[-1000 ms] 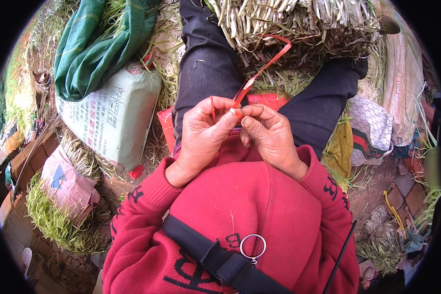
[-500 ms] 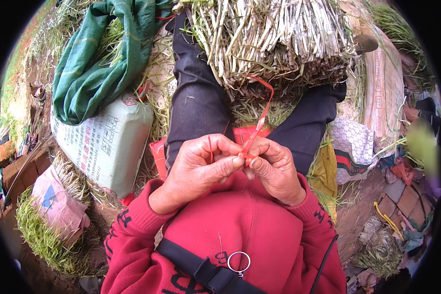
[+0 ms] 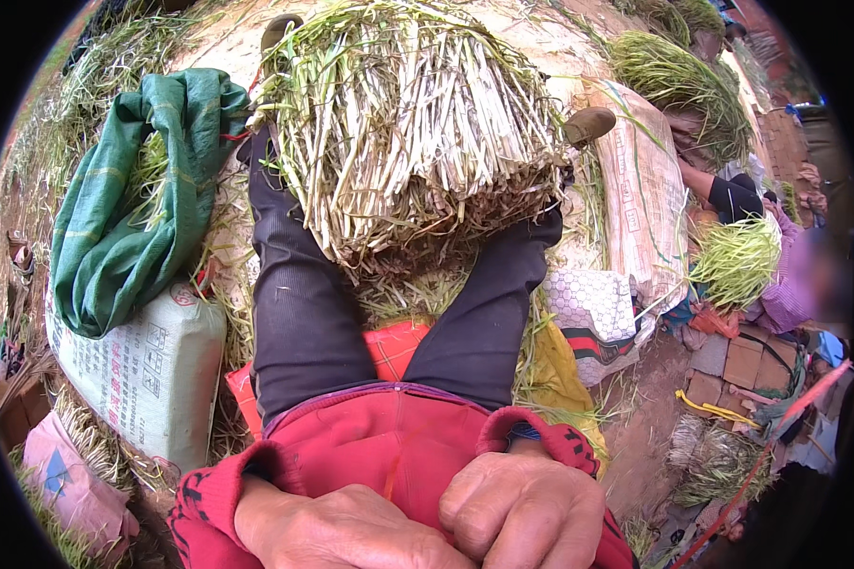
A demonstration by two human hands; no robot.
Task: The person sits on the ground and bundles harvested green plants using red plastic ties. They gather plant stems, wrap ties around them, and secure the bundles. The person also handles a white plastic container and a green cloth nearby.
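Left hand [image 3: 351, 531] and right hand [image 3: 522, 507] curled together at lower edge against red jumper [image 3: 380, 441], grip contents not discernible, possibly nothing, large bundle of pale green stalks [image 3: 408, 133] resting across both black-trousered legs [image 3: 304, 303], well apart from hands, green sack [image 3: 123, 218] at left

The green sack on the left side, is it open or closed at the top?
Open. The green sack gapes at its mouth, and pale green stalks show inside the opening. It lies slumped over a white printed bag.
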